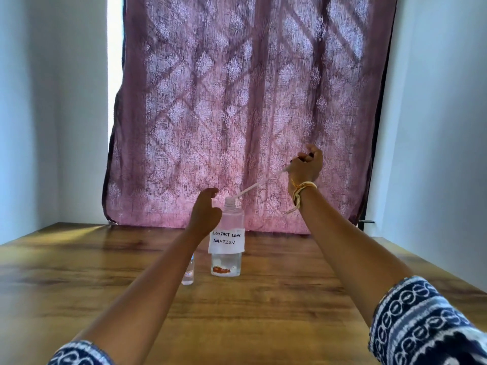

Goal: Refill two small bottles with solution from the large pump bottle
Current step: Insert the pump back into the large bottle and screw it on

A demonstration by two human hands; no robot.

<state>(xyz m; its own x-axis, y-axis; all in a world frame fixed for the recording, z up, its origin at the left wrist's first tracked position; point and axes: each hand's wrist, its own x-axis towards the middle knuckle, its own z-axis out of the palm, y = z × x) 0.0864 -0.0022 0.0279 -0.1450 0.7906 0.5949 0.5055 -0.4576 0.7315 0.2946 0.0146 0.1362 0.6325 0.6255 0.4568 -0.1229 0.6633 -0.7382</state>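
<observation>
Head view: the task looks to be in its early part. The large pump bottle stands upright on the wooden table, its neck bare, because the pump is out. The right hand is raised up and to the right of the bottle, fingers curled round the pump head, which the hand mostly hides. The white dip tube slants down from that hand, and its lower tip sits at the bottle's mouth. The left hand is just beside the bottle's shoulder, on its left, fingers loosely spread and gripping nothing; whether it touches the bottle I cannot tell.

Only 1 small bottle shows, standing on the table left of the large one and partly hidden by the left forearm. The 2nd is not in sight. I judge that no refilling is done yet: the small bottles remain to be filled and closed.

The large bottle is clear, with a handwritten label reading "CONTACT LENS SOLUTION". Clear liquid shows below the label; the level cannot be read. The small bottle seems to hold some clear liquid low down.
</observation>
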